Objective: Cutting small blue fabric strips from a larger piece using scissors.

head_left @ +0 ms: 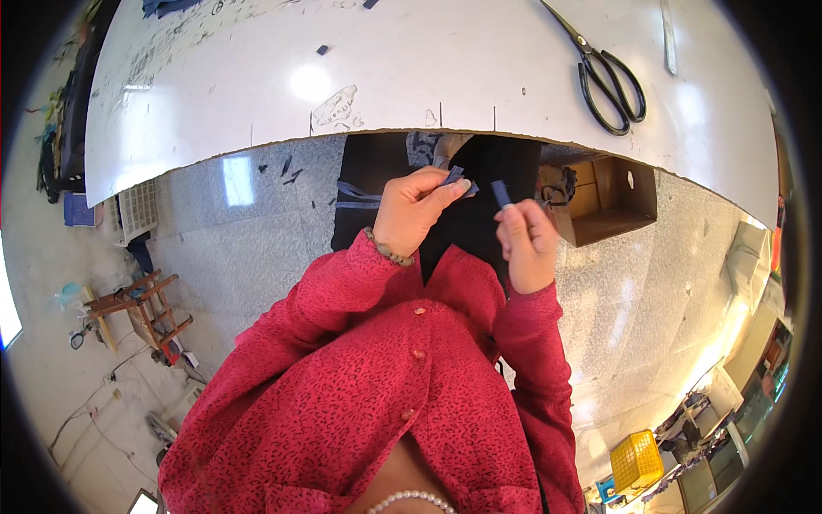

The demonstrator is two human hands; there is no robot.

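Above my lap, just in front of the table's near edge, my left hand (409,212) pinches a few small dark blue fabric pieces (456,176) between thumb and fingers. To its right, my right hand (527,244) is closed on a short dark blue fabric strip (501,194), which sticks up past the fingertips. A gap separates the two hands. Longer blue strips (358,202) lie across the dark cloth on my lap, left of the left hand.
Black-handled scissors (606,86) and a metal ruler (669,38) lie on the white table (223,94), with a small dark scrap (323,50). Under its right side stands an open cardboard box (612,206). A wooden stool (150,308) is left, a yellow basket (636,463) lower right.
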